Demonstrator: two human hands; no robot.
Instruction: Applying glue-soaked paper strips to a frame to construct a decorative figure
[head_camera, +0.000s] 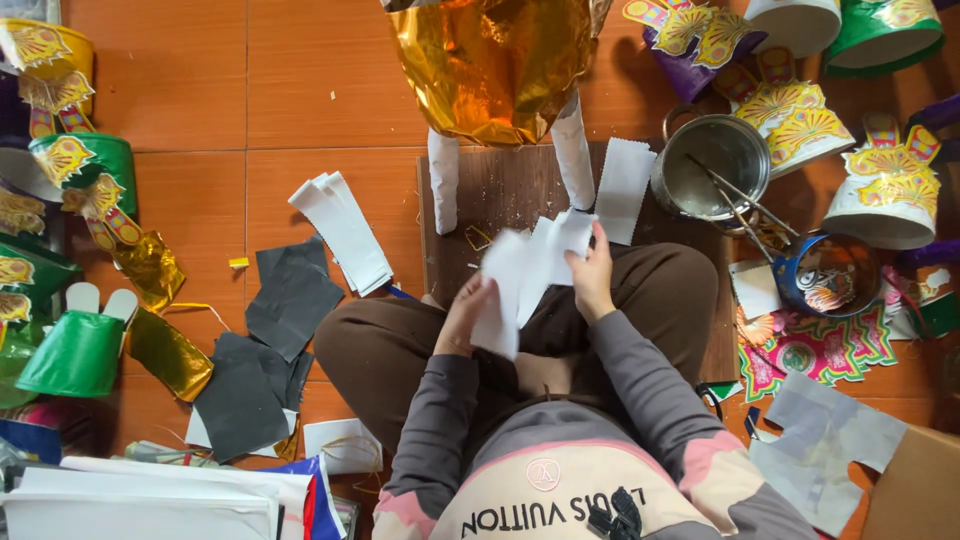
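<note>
Paper strips (525, 262): white, thin, floppy, likely tear-prone. Both hands clamped on bunch above lap, near wood board (500, 200): left hand (462, 318) low end, right hand (592, 272) top. Best pinched at edges.

Several white paper strips (525, 270), long and cut with zigzag edges, are held fanned and partly overlapped above the lap. The lower ends are gripped by the left hand (462, 318); the upper ends are pinched by the right hand (592, 275). The strips are blurred, so an exact count cannot be made.
</note>
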